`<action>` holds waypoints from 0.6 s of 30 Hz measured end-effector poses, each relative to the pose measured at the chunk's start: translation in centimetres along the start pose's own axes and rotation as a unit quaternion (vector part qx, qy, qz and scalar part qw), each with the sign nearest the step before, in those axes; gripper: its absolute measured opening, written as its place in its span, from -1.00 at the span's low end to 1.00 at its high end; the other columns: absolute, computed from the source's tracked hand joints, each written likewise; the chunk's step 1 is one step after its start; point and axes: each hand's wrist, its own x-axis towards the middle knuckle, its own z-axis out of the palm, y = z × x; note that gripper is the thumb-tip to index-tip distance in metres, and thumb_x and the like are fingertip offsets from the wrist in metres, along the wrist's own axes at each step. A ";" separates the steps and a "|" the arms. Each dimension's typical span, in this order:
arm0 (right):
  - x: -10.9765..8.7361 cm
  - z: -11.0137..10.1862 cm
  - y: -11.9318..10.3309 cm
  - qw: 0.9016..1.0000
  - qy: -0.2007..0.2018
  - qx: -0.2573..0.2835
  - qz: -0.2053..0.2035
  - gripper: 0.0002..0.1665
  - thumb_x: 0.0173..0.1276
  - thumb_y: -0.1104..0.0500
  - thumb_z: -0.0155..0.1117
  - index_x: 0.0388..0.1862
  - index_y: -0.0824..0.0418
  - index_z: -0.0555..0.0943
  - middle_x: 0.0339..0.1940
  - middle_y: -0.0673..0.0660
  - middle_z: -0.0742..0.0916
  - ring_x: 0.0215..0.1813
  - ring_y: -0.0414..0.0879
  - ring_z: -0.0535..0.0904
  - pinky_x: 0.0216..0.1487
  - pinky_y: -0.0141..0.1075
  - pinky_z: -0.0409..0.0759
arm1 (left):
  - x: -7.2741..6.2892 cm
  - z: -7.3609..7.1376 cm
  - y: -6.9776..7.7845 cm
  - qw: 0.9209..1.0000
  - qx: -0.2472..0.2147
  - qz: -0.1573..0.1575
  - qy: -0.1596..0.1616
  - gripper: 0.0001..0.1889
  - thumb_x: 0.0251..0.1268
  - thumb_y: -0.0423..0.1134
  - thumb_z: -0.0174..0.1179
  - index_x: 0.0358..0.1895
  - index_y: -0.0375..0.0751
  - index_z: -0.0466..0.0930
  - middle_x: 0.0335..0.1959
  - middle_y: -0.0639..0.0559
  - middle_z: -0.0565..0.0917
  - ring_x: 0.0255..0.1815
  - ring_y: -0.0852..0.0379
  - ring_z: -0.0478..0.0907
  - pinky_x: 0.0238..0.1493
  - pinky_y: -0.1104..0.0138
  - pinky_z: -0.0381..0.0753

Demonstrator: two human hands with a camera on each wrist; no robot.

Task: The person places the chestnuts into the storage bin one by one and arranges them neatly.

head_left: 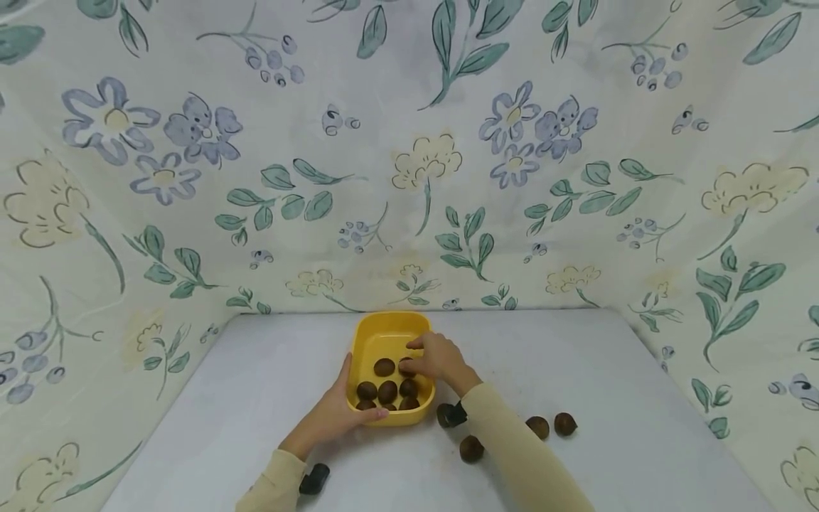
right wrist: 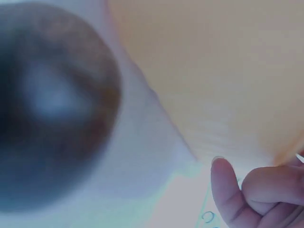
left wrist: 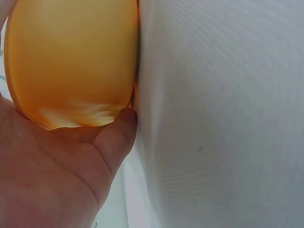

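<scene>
4 loose chestnuts, left fingers gripping yellow tray, right fingers over chestnut inside, grip unclear.

Head view: softly, evenly lit, muted in colour; faint shadows under loose nuts on counter; patterned cloth stretched toward left and right edges. Left wrist view: yellow container glowing amber, pale glare streaks low on its wall. Right wrist view: hazy, washed out; dark nut at left badly blurred, whitish sheen at middle; overbright patch bottom centre.
</scene>
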 end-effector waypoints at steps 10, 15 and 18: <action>-1.5 -2.6 0.9 0.992 0.082 0.084 -0.040 -0.46 0.45 -0.14 0.35 0.23 0.16 0.71 0.29 0.19 0.74 0.42 0.17 0.58 0.46 0.12 0.53 | 0.0 0.0 0.1 1.000 -0.004 0.005 0.003 0.47 0.02 0.27 0.53 0.69 -0.18 -0.46 0.70 -0.38 -0.05 0.67 -0.41 0.08 0.59 -0.31 0.16; -2.8 -3.9 1.8 0.987 0.097 0.120 -0.050 -0.52 0.47 -0.06 0.35 0.18 0.23 0.73 0.18 0.15 0.79 0.33 0.14 0.65 0.38 0.12 0.60 | -0.1 0.0 0.1 1.000 -0.003 0.001 0.004 0.48 0.00 0.28 0.54 0.70 -0.18 -0.46 0.70 -0.38 -0.05 0.67 -0.40 0.08 0.59 -0.30 0.16; -3.7 -4.9 2.3 0.984 0.112 0.131 -0.044 -0.59 0.46 -0.02 0.37 0.15 0.18 0.75 0.10 0.11 0.83 0.22 0.07 0.71 0.30 0.08 0.67 | -0.1 0.0 0.1 1.000 -0.006 0.002 0.006 0.48 -0.01 0.27 0.55 0.70 -0.17 -0.45 0.70 -0.37 -0.06 0.68 -0.40 0.06 0.60 -0.30 0.14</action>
